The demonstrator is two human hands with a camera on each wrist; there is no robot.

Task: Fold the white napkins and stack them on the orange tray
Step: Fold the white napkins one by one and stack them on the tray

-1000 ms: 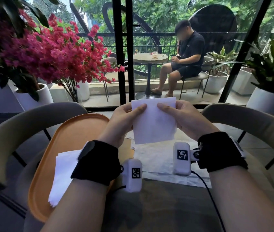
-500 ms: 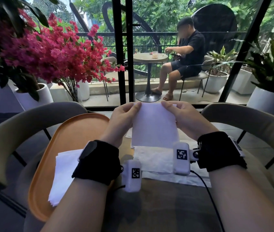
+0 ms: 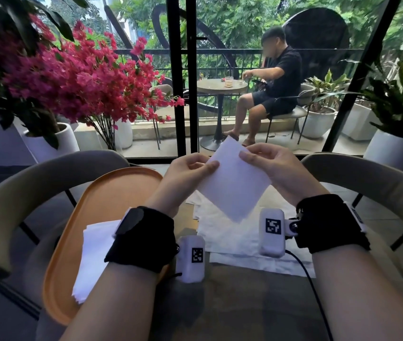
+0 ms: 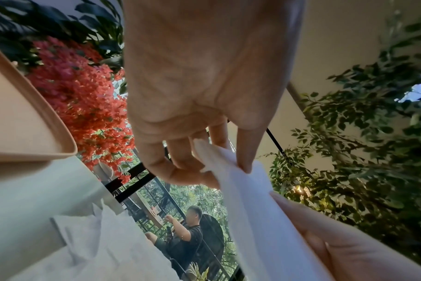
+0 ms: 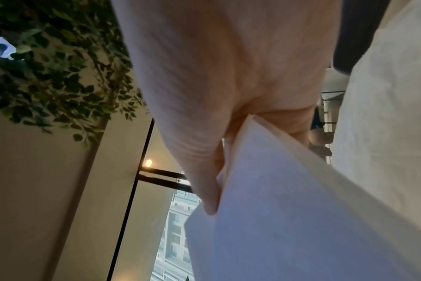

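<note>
nearest, a dark mottled bench carries an oblong orange tray on the left, smooth with a raised rim. a stack of folded napkins lies on the tray's near part, thin, white and soft-edged, partly hidden by the left wrist strap. to the right of the tray, loose flat napkins lie crumpled and overlapping on the bench, under the raised forearms.

above them both hands hold one folded white napkin in the air. it is a flat, crisp rectangle turned like a diamond, one corner pointing down toward the bench, the opposite one up and away; its long axis runs from upper left to lower right. the left hand pinches its left edge between thumb and curled fingers; the right hand pinches the upper right edge the same way.

beyond stand two curved grey chair backs, then pink flowers in white pots, black window frames, and a seated person at a round table outside.
</note>
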